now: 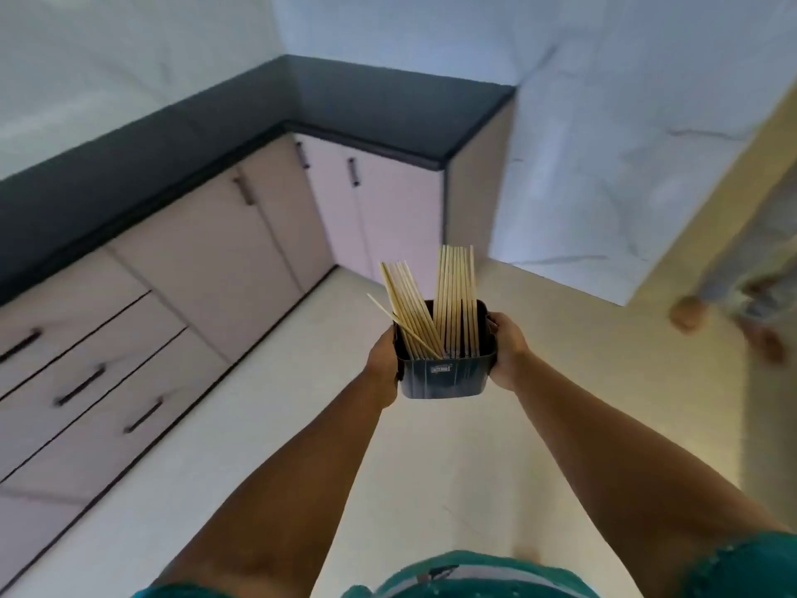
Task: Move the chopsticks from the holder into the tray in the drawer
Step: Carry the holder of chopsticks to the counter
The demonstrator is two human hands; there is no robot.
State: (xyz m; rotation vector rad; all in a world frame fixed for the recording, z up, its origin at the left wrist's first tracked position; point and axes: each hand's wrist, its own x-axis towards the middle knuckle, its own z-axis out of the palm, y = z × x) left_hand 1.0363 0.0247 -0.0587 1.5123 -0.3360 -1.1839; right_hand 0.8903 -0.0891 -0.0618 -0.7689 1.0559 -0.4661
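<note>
A dark square holder [444, 375] hangs in mid-air over the pale floor, gripped on both sides. My left hand [383, 364] clasps its left wall and my right hand [509, 351] clasps its right wall. Several pale wooden chopsticks [456, 295] stand in it in two bunches: the left bunch leans left, the right bunch stands upright. The drawers [82, 381] at the left are all closed, so no tray shows.
A black L-shaped counter [215, 135] tops the pale cabinets with dark handles, running from the left to the far corner. Another person's blurred hand [690, 317] shows at the right edge. The floor [302, 381] stretches between me and the cabinets.
</note>
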